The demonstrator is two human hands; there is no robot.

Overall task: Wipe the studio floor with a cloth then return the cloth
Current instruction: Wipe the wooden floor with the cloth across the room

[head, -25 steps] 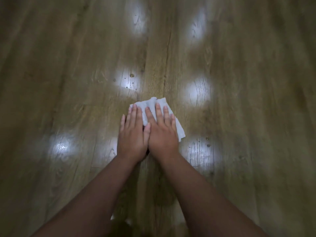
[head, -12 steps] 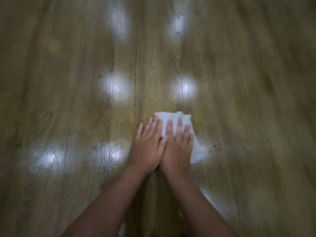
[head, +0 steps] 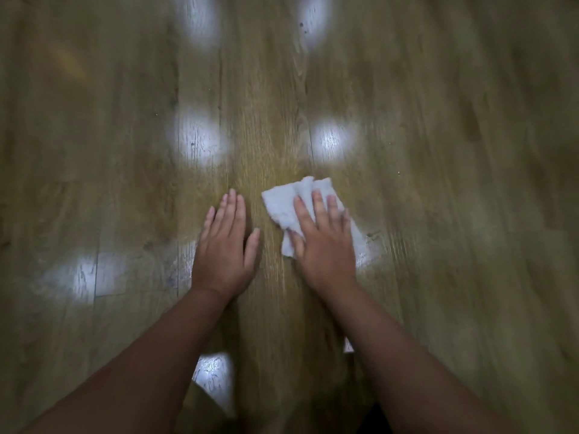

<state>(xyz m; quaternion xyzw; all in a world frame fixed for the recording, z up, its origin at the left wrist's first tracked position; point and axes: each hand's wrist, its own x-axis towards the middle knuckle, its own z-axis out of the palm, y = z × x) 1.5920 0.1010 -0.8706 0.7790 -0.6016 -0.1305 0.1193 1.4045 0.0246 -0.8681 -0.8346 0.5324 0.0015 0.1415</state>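
A white cloth (head: pixel 288 203) is pressed flat onto the wood-plank floor (head: pixel 438 151) by the right hand (head: pixel 322 242), fingers straight; the left hand (head: pixel 225 245) is laid open just beside it, holding nothing.

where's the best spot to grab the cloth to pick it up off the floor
Pinch the far left corner of the cloth, coming from above and the left. It lies flat on the floor with the right hand pressing flat on its near right part, so that corner is the largest bare, rumpled area. The left hand, flat on the floor beside it, is probably nearest.
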